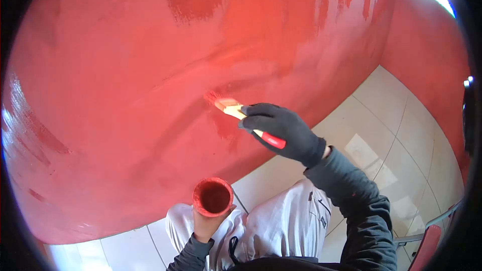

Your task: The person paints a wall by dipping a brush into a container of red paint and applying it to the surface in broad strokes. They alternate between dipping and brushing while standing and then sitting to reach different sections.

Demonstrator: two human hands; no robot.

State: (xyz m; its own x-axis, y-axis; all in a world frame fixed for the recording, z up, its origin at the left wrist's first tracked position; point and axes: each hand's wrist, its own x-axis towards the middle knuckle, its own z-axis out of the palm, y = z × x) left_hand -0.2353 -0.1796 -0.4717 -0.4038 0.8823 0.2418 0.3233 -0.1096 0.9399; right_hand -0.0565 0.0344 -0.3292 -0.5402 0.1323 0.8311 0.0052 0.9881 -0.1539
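Mid-frame, my right fingers grip the brush near the red wall. Lower centre, my left fingers cup the pot; tilting it could spill paint on my trousers.

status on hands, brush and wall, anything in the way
Right hand gripping brush at wall. Left hand holding cup. Wall red, streaky up top. Nothing seen between brush and wall.

Left hand partly hidden by cup, brush-handle lettering too small, metal-framed object cut off
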